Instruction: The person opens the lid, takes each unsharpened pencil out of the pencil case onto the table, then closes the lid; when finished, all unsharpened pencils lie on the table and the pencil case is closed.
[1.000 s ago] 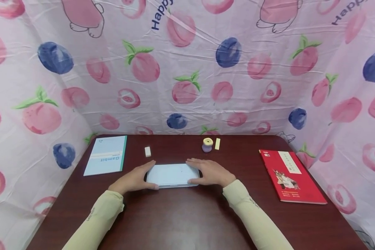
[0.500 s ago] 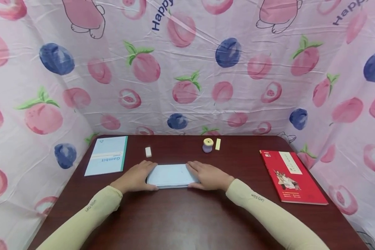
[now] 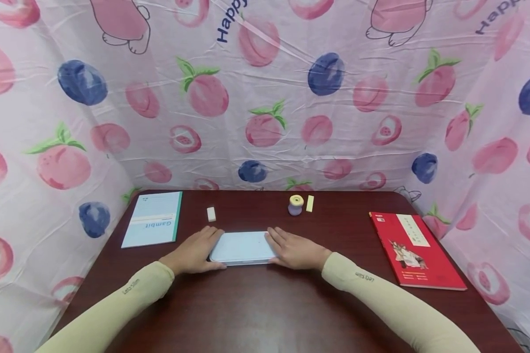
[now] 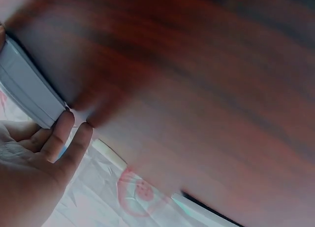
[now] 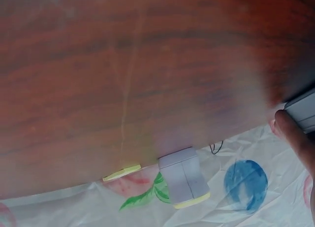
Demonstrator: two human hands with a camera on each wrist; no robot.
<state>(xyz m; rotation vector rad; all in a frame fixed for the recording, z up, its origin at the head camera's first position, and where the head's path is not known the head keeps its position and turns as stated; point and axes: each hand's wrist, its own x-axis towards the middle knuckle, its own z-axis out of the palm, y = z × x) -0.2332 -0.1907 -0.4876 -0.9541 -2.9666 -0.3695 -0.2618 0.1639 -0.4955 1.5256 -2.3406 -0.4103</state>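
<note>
The pale blue case [image 3: 243,246] lies on the worktop [image 3: 256,304]; the left hand [image 3: 196,251] has its fingers clamped on one end, the right hand [image 3: 297,250] likewise on the other; a white block [image 3: 211,214] lies beyond.

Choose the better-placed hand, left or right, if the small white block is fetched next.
Probably the left hand. It grips the pale blue case at the end nearer the white block, whereas the right hand grips the opposite end, nearer the purple-and-yellow item. Either must release first.
</note>
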